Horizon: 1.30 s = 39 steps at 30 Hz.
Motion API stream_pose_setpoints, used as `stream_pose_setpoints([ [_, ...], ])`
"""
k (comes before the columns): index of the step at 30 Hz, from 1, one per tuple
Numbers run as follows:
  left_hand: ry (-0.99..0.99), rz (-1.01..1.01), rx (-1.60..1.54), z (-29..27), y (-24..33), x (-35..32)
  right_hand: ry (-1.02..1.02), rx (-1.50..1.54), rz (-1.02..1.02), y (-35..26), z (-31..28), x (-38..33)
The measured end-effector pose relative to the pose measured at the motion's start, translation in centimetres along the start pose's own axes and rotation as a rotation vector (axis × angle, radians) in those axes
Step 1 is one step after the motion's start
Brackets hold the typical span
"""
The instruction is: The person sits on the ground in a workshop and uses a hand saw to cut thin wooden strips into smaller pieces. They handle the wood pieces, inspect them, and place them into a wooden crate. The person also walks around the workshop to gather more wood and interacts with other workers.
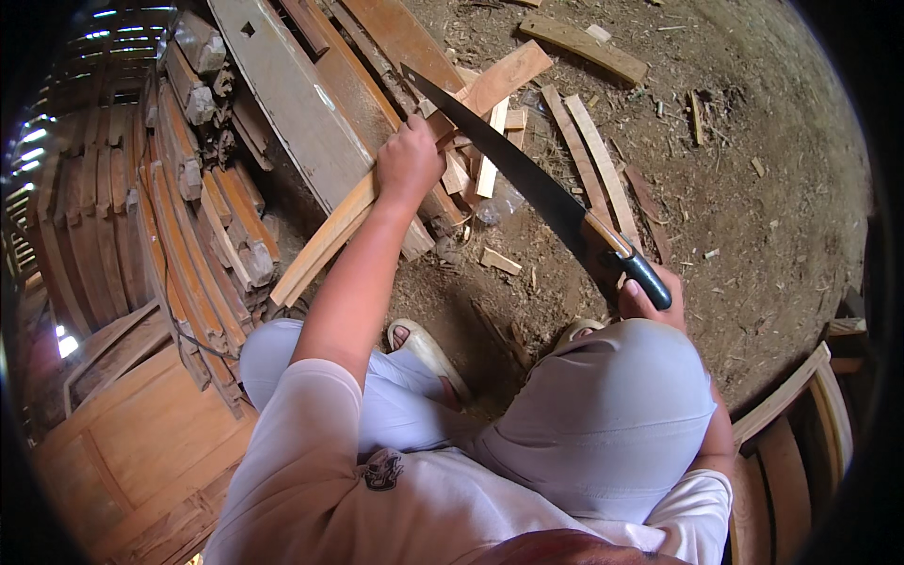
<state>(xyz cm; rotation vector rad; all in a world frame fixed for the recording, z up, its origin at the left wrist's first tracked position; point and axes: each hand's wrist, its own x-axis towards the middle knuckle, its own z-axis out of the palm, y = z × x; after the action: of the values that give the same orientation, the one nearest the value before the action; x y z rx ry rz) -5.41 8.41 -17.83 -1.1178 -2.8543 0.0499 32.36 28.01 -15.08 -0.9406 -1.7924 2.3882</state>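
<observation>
My left hand (411,158) is closed round a wooden plank (508,79) that slants from the lower left up to the right. My right hand (661,297), close to my bent right knee, grips the handle of a handsaw (520,169). Its long dark blade tapers toward the upper left, and the handle is wood with a black end. The blade passes over the plank just to the right of my left hand. From this angle I cannot tell whether its teeth touch the wood. My knee hides part of my right forearm.
Long boards (292,104) lie beyond my left hand. Stacked timber (179,235) fills the left side, above a wooden panel (160,433). Loose strips (603,169) and a short plank (586,49) lie on the dirt floor. More curved wood (786,471) stands at lower right.
</observation>
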Motion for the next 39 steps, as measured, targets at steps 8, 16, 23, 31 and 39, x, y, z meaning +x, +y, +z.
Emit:
stream_pose_setpoints([
  [8,-0.029,-0.148,0.042,-0.5,-0.6,1.1,0.085,-0.019,-0.075,1.1,2.8,2.7],
  [16,-0.095,-0.063,-0.019,-1.1,0.2,-0.9,0.007,-0.014,-0.193,-3.4,4.0,4.7],
  [23,-0.053,-0.057,-0.028,-1.1,0.4,-0.5,0.084,-0.102,-0.458,-4.7,12.6,13.7],
  [31,-0.045,-0.039,-0.040,-0.9,0.2,-0.5,0.069,-0.039,-0.437,-4.9,14.5,17.7],
  [39,0.006,-0.061,-0.025,0.0,0.1,-0.4,-0.030,-0.051,-0.331,-6.0,13.6,15.6],
])
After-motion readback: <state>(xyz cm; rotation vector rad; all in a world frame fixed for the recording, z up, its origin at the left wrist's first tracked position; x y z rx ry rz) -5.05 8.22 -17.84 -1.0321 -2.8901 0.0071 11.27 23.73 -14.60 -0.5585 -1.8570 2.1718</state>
